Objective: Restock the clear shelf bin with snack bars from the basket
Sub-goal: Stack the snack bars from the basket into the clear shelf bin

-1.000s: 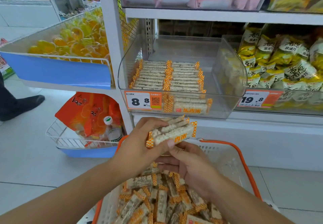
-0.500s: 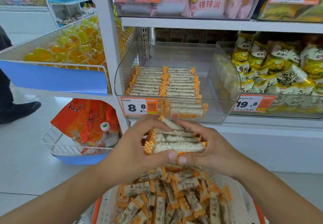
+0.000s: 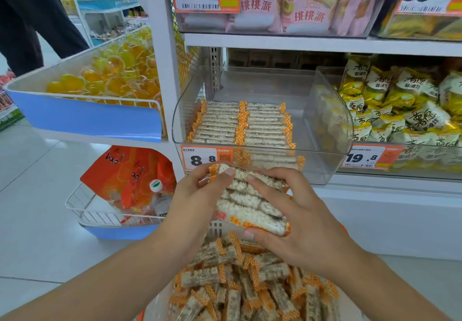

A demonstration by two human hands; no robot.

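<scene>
I hold a stack of bars (image 3: 250, 200) between both hands, left hand (image 3: 197, 203) gripping its left end, right hand (image 3: 290, 218) curled round its right end. The stack's long axis runs left to right, matching the rows in the bin (image 3: 325, 170) directly ahead and above. The bin's right side and rear are bare. The front rim must be cleared first.

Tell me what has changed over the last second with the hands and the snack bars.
The right hand came up from beneath and now grips the stack of snack bars together with the left hand, which held it mostly alone a second ago. The stack has been squared up between both hands, in front of the clear shelf bin. The rows in the bin and the pile in the basket look unchanged.
</scene>
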